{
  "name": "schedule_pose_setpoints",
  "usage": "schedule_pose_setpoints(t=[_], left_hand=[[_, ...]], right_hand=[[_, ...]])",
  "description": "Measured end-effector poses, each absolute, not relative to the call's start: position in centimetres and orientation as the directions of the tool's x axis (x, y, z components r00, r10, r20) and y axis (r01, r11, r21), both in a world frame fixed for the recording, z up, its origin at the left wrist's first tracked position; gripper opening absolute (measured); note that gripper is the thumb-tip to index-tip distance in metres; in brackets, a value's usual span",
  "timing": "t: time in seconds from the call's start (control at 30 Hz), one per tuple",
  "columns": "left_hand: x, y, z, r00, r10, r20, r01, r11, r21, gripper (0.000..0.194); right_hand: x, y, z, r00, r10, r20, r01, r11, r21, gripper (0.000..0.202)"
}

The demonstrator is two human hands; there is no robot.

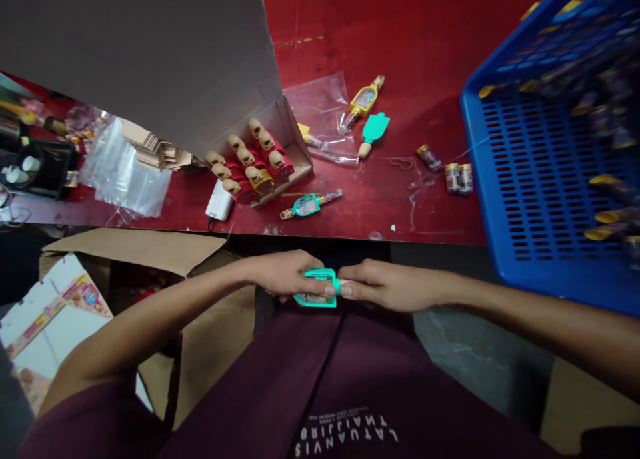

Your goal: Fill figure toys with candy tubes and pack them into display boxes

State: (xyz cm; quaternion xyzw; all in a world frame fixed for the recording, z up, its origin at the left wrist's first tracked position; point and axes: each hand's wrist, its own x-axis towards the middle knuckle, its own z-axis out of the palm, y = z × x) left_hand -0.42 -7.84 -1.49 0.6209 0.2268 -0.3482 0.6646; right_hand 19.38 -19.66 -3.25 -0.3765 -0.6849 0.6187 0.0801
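The teal toy (326,273) is suspended just short of the near edge of the red table (405,212). Its long axis runs crosswise, between both hands, neither noticeably nearer. The left hand (283,272) is clamped on its broad part; the right hand (385,285) pinches its narrow right end. Beyond that edge lies a second teal toy (306,206), with a white device (220,202) to its left. Farther back stands an open carton (299,149) of tan-headed toys (245,157). At right, a blue basket (550,287) overhangs the near edge.
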Motion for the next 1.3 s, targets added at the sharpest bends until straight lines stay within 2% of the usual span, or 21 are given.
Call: schedule_pose_setpoints(t=[0.07, 0.1, 0.17, 0.23, 0.3, 0.33, 0.4, 0.47, 0.53, 0.6, 0.63, 0.7, 0.77, 0.87, 0.97, 1.03, 1.1, 1.13, 1.2, 1.27, 1.3], left_hand=[[-0.4, -7.6, -1.3, 0.614, -0.263, -0.745, 0.780, 0.058, 0.623, 0.046], [-0.4, -7.5, -1.2, 0.597, -0.307, -0.741, 0.796, 0.106, 0.597, 0.046], [-0.4, -7.5, -1.3, 0.589, -0.377, -0.715, 0.806, 0.203, 0.556, 0.048], [-0.3, -7.5, -1.6, 0.608, -0.402, -0.684, 0.793, 0.280, 0.541, 0.051], [-0.3, -7.6, -2.0, 0.620, -0.409, -0.669, 0.784, 0.318, 0.533, 0.054], [-0.3, -7.6, -2.1, 0.624, -0.403, -0.670, 0.782, 0.325, 0.532, 0.054], [-0.2, -7.8, -2.2, 0.620, -0.376, -0.689, 0.785, 0.311, 0.536, 0.052], [-0.1, -7.9, -2.0, 0.607, -0.329, -0.724, 0.795, 0.242, 0.556, 0.050], [0.0, -7.9, -1.6, 0.606, -0.276, -0.746, 0.792, 0.121, 0.599, 0.049], [0.0, -7.9, -1.1, 0.626, -0.238, -0.743, 0.768, 0.024, 0.640, 0.047], [0.1, -7.8, -1.0, 0.637, -0.227, -0.736, 0.756, 0.002, 0.654, 0.047], [0.1, -7.7, -0.8, 0.641, -0.228, -0.733, 0.753, 0.005, 0.658, 0.046], [0.1, -7.6, -0.9, 0.613, -0.263, -0.745, 0.779, 0.042, 0.626, 0.047], [0.1, -7.6, -1.3, 0.582, -0.354, -0.732, 0.809, 0.164, 0.564, 0.049], [0.0, -7.5, -2.0, 0.605, -0.406, -0.685, 0.796, 0.297, 0.527, 0.052], [-0.1, -7.4, -2.4, 0.595, -0.432, -0.678, 0.804, 0.333, 0.493, 0.055], [-0.4, -7.2, -2.8, 0.580, -0.439, -0.686, 0.814, 0.335, 0.474, 0.056], [-0.5, -7.1, -2.9, 0.578, -0.429, -0.694, 0.815, 0.328, 0.477, 0.054], [-0.6, -7.1, -2.9, 0.587, -0.386, -0.711, 0.809, 0.307, 0.501, 0.051], [-0.6, -7.1, -2.8, 0.585, -0.338, -0.737, 0.811, 0.265, 0.522, 0.049], [-0.5, -7.1, -2.7, 0.579, -0.306, -0.756, 0.815, 0.226, 0.533, 0.048]], right_hand=[[19.1, -20.1, -3.3, -0.662, 0.704, -0.257, 0.492, 0.150, -0.857, 0.041], [19.0, -20.5, -3.4, -0.639, 0.752, -0.161, 0.539, 0.288, -0.792, 0.040], [18.7, -21.2, -3.9, -0.619, 0.783, 0.060, 0.614, 0.531, -0.583, 0.038], [18.6, -21.6, -4.5, -0.620, 0.745, 0.246, 0.660, 0.665, -0.350, 0.032], [18.6, -21.8, -4.9, -0.624, 0.701, 0.346, 0.676, 0.706, -0.212, 0.027], [18.6, -21.8, -5.0, -0.611, 0.702, 0.365, 0.680, 0.702, -0.213, 0.025], [18.7, -21.7, -4.8, -0.532, 0.795, 0.293, 0.702, 0.607, -0.372, 0.026], [18.8, -21.2, -4.2, -0.473, 0.881, 0.031, 0.655, 0.375, -0.656, 0.025], [19.0, -20.6, -3.6, -0.572, 0.778, -0.262, 0.496, 0.073, -0.865, 0.030], [19.2, -20.0, -3.2, -0.709, 0.612, -0.350, 0.352, -0.122, -0.928, 0.035], [19.3, -19.9, -3.1, -0.730, 0.586, -0.351, 0.332, -0.145, -0.932, 0.036], [19.1, -20.2, -3.3, -0.681, 0.653, -0.331, 0.408, -0.036, -0.912, 0.033], [18.6, -20.9, -3.7, -0.608, 0.761, -0.225, 0.554, 0.203, -0.808, 0.030], [18.2, -21.9, -4.5, -0.598, 0.799, 0.068, 0.686, 0.554, -0.472, 0.031], [18.6, -22.2, -5.3, -0.615, 0.729, 0.300, 0.721, 0.674, -0.162, 0.026], [19.2, -22.1, -5.8, -0.606, 0.702, 0.375, 0.728, 0.679, -0.094, 0.023], [19.7, -22.1, -6.2, -0.563, 0.736, 0.375, 0.745, 0.649, -0.154, 0.022], [19.8, -22.2, -6.3, -0.533, 0.773, 0.343, 0.746, 0.621, -0.240, 0.023], [20.0, -22.1, -6.2, -0.467, 0.859, 0.209, 0.699, 0.503, -0.508, 0.023], [20.0, -21.8, -5.7, -0.456, 0.890, 0.004, 0.549, 0.285, -0.786, 0.027], [20.1, -21.5, -5.5, -0.479, 0.872, -0.104, 0.457, 0.146, -0.878, 0.030]])
